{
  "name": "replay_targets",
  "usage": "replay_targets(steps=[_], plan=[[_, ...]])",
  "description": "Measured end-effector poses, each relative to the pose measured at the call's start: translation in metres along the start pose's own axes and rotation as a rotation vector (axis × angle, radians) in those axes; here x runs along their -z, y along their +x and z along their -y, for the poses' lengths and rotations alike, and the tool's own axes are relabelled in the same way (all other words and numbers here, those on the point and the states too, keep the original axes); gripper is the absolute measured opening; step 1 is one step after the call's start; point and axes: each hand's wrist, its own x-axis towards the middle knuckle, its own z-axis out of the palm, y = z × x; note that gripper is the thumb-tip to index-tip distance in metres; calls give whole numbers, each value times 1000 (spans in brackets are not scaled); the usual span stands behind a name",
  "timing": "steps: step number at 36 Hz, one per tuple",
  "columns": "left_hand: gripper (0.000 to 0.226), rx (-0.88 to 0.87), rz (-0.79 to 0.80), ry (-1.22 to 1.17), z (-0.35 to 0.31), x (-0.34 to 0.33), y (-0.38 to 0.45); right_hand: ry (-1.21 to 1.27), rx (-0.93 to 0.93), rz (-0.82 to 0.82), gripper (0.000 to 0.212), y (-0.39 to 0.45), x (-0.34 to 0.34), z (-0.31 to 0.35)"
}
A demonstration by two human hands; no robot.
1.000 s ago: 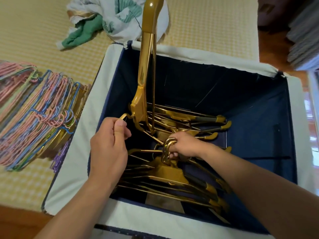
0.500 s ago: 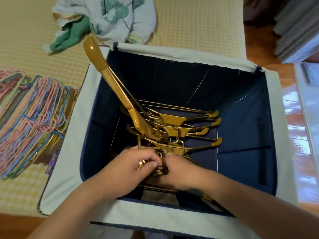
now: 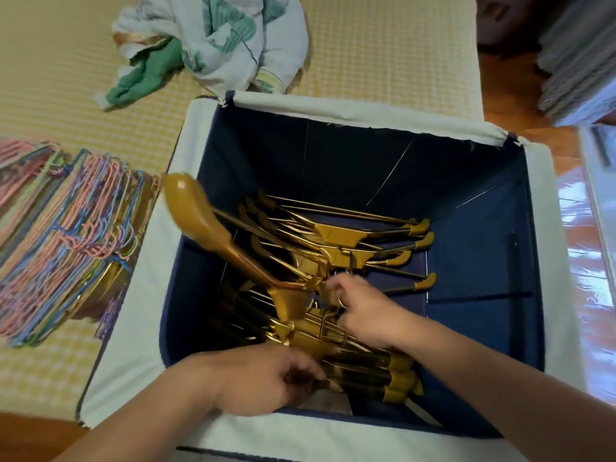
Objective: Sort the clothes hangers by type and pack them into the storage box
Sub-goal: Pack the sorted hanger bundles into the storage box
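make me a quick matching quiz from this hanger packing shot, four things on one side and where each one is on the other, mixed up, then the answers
Things:
1. gold hangers
2. coloured wire hangers
3. crumpled cloth
4. tilted gold hanger

Places:
A. on the mat beyond the far edge of the storage box
B. one end sticking up over the box's left side
C. lying stacked inside the box
D. piled on the mat left of the box

Pairs: 1-C, 2-D, 3-A, 4-B

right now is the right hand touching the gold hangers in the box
Touching. The head view shows the right hand with its fingers curled round a hook among the gold hangers inside the box.
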Motion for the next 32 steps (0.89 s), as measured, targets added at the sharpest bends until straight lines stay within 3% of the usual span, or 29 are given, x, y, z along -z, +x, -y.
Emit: replay_targets(steps=[3, 6, 10, 15, 17, 20, 21, 23, 26, 32], plan=[[31, -15, -147, 73, -4, -3, 1, -181, 211, -119, 102, 19, -4, 4], [31, -80, -342, 35, -19, 4, -12, -123, 335, -146, 103, 34, -7, 9], [37, -231, -546, -229, -42, 18, -44, 90, 447, -259, 84, 32, -3, 36], [31, -432, -687, -583, -59, 38, -75, 193, 791, -278, 33, 7, 8, 59], [31, -409, -647, -673, -57, 44, -82, 153, 709, -166, 33, -3, 25, 64], [28, -276, -609, -711, -50, 48, -86, 12, 416, 139, 35, -6, 63, 47], [24, -244, -624, -695, -48, 47, -87, 22, 308, 163, 35, -2, 73, 36], [30, -185, -685, -655, -42, 46, -85, -55, 111, 29, 26, 15, 82, 12], [37, -138, -808, -658, -38, 43, -82, -375, -103, -114, 18, 48, 70, -21], [42, -205, -1050, -584, -33, 35, -81, -611, -187, -80, 68, 90, 1, -75]])
